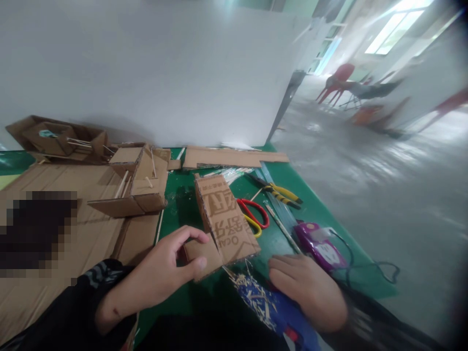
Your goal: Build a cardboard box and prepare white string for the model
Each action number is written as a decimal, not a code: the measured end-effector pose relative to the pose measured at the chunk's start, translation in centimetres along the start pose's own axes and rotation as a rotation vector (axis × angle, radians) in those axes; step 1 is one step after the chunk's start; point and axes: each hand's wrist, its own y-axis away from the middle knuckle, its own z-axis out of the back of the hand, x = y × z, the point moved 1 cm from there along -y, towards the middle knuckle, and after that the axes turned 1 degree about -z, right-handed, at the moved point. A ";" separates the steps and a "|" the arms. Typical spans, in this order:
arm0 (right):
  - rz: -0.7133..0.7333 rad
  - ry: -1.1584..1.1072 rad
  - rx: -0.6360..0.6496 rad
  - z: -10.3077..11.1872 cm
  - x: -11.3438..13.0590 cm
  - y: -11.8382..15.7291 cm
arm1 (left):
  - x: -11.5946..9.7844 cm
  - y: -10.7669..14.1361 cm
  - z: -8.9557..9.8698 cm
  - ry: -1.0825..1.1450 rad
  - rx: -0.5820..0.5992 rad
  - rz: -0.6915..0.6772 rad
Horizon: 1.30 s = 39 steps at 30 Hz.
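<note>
Left fingers [194, 232]: half-curled on brown cardboard box [228, 219].
Right fingers [283, 275]: curled at blue glue gun [285, 314].
Holds: unclear.
Gluing: seemed likely; next needed steadiness.

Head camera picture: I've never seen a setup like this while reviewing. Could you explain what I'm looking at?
There is no machine here: a person works bare-handed, and a camera on their head looks forward and down. The left hand has its thumb and finger on a printed cardboard piece; how firmly is hard to tell. The right hand is curled against a blue glue gun, its grip partly hidden. On the green table lie scissors, pliers, and a purple device. To the left stands a cardboard structure.
</note>
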 end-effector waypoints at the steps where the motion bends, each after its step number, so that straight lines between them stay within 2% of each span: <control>1: -0.003 -0.004 0.001 0.0 0.0 0.0 | 0.0 0.0 0.0 -0.005 0.000 0.000; 5: 0.002 -0.015 -0.020 0.0 0.0 0.0 | 0.0 -0.1 0.1 -0.010 -0.001 -0.002; 12: -0.024 -0.009 0.021 0.3 0.0 0.3 | -0.2 -0.1 0.1 -0.012 0.005 0.006; 18: -0.001 -0.103 -0.038 1.0 0.3 0.3 | -0.2 0.0 0.1 -0.009 0.011 0.002; 22: -0.012 -0.146 -0.014 1.2 0.9 -0.3 | -0.2 0.1 0.2 -0.021 0.019 0.005; 39: 0.031 -0.149 0.006 -1.2 2.4 -2.4 | -0.3 -0.1 0.4 -0.081 0.018 -0.030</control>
